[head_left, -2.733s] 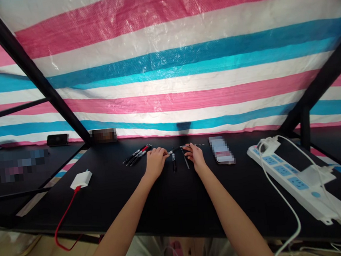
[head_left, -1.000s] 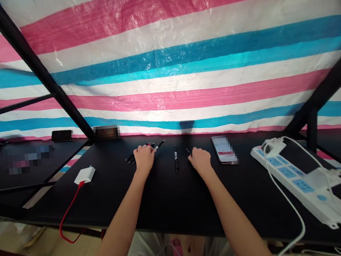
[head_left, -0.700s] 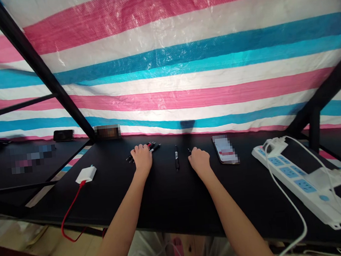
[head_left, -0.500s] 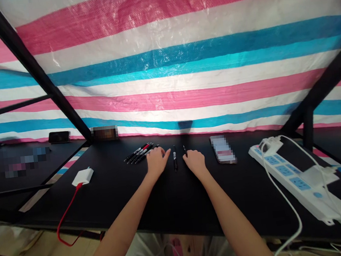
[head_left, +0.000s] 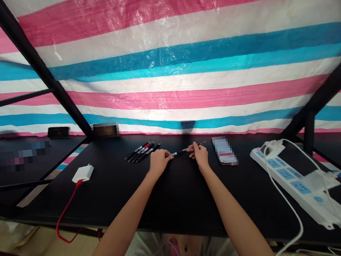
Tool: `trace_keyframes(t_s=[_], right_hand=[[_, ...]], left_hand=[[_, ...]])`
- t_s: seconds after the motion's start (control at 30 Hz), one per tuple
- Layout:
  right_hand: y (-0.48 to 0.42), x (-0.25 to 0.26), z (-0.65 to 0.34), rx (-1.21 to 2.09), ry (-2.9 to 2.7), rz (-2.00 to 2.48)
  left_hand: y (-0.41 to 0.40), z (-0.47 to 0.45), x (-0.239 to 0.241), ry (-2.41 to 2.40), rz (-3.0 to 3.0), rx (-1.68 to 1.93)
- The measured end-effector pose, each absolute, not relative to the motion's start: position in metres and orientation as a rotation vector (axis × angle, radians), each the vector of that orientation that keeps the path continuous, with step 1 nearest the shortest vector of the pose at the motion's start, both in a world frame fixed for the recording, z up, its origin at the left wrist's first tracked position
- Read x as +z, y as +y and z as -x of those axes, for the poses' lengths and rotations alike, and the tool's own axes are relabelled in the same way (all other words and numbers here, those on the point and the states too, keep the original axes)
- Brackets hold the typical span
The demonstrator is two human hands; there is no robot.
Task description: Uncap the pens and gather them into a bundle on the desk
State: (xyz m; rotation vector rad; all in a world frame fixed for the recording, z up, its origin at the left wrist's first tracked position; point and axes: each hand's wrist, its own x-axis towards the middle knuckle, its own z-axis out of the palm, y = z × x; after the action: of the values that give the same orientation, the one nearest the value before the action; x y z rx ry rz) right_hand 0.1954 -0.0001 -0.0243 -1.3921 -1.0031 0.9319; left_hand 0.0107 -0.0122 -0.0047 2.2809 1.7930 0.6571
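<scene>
Over the middle of the black table, my left hand [head_left: 159, 161] is closed, pinching one end of a black pen barrel [head_left: 177, 153] with a pale label. The barrel lies almost level and points right. At its other end my right hand [head_left: 201, 155] holds a thin pen refill [head_left: 202, 143] between thumb and fingers; its dark tip sticks out to the right. Whether the refill is inside the barrel is hard to make out. Just left of my left hand lies a row of several pens [head_left: 142, 151], mostly black, one with red.
A phone [head_left: 224, 151] with a lit, blurred screen lies to the right, before a white power strip [head_left: 295, 184] with plugs and cables. On the left are a white charger [head_left: 83, 173] with a red cable and a dark phone [head_left: 58, 132]. Black metal bars [head_left: 66, 106] slant at both sides.
The pen barrel, which lay upright in view between my hands, is now lifted and turned sideways in my left hand. My right hand has brought the refill to its end.
</scene>
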Motion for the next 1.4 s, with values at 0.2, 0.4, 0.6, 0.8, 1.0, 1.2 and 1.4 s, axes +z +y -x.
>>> trace_keyframes(t_s=[0.2,0.4,0.6,0.8,1.0,1.2,1.4], right_hand=[[0.004,-0.027,-0.205,0.998,-0.706,1.245],[0.002,-0.022,-0.200,1.106,-0.633,1.140],[0.000,-0.016,-0.201,1.059,-0.611,1.118],[0.000,-0.015,-0.204,1.069,-0.606,1.109],[0.002,-0.020,-0.202,1.033,-0.701,1.145],[0.002,-0.021,-0.203,1.047,-0.694,1.155],[0.002,-0.020,-0.203,1.072,-0.716,1.175]], left_hand=[[-0.016,-0.013,0.000,1.775,-2.315,0.795],[-0.018,-0.015,0.002,1.719,-2.329,0.826],[-0.017,-0.015,0.002,1.705,-2.267,0.854],[-0.015,-0.014,0.000,1.709,-2.223,0.874],[-0.016,-0.015,0.002,1.713,-2.239,0.838],[-0.018,-0.015,0.006,1.695,-2.241,0.842],[-0.018,-0.014,0.008,1.677,-2.224,0.863]])
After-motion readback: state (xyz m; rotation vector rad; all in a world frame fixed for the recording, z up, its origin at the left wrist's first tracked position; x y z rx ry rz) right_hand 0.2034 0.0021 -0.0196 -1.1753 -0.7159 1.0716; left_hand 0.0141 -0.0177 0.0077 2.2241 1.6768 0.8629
